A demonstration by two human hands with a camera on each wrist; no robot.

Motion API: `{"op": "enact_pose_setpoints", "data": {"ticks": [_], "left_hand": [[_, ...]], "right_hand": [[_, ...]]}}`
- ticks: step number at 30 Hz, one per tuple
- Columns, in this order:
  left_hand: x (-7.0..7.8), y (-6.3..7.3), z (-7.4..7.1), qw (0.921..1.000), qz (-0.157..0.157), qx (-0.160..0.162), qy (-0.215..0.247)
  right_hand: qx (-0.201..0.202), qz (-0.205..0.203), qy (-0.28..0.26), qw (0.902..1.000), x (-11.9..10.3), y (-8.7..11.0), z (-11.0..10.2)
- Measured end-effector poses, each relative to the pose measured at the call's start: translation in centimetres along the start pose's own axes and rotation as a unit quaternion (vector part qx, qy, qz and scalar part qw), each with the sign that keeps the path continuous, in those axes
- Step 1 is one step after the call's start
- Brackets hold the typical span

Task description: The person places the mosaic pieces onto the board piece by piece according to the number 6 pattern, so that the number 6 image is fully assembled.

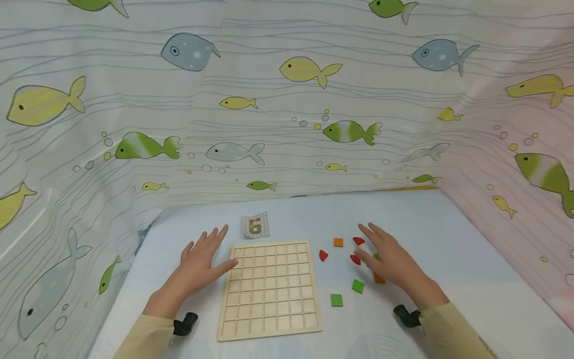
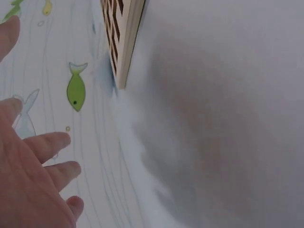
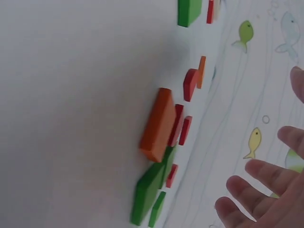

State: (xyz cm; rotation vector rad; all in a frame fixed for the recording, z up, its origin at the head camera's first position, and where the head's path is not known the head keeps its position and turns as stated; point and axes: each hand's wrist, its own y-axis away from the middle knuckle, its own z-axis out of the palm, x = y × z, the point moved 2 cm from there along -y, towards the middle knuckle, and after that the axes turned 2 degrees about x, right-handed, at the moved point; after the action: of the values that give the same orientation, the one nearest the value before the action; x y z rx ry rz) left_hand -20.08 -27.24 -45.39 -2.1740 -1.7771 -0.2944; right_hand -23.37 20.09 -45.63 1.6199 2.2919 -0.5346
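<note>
A square wooden grid board [image 1: 271,289] lies on the table, divided into many shallow cells that hold nothing. My left hand [image 1: 202,264] hovers at its left edge with fingers spread, holding nothing; the thumb overlaps the board's upper left corner in the head view. Above the loose pieces on the right is my right hand [image 1: 392,259], its fingers extended and nothing in its grasp. Near and under it lie green squares [image 1: 358,286], an orange square [image 3: 159,126] and red quarter-circle pieces [image 1: 323,255]. The right hand partly hides some of these pieces in the head view.
Behind the board lies a small pattern card [image 1: 255,226] showing a coloured figure on a grid. Fish-printed cloth walls [image 1: 278,149] enclose the pale table [image 1: 197,214] at the back and both sides. Each wrist carries a black camera [image 1: 185,324].
</note>
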Motion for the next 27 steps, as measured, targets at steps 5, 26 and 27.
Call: {"op": "enact_pose_setpoints", "data": {"ticks": [5,26,27], "left_hand": [[0.0,1.6,0.5,0.9993,0.005,-0.007,0.037],[-1.6,5.1,2.4,0.9833,-0.008,-0.047,0.176],[-1.6,5.2,2.4,0.9831,-0.011,-0.050,0.176]], "right_hand": [[0.015,-0.005,-0.017,0.9997,0.8,1.1,0.4],[0.042,-0.024,-0.035,0.9982,3.3,2.9,2.2],[0.041,-0.022,-0.033,0.9984,3.3,2.9,2.3]]}}
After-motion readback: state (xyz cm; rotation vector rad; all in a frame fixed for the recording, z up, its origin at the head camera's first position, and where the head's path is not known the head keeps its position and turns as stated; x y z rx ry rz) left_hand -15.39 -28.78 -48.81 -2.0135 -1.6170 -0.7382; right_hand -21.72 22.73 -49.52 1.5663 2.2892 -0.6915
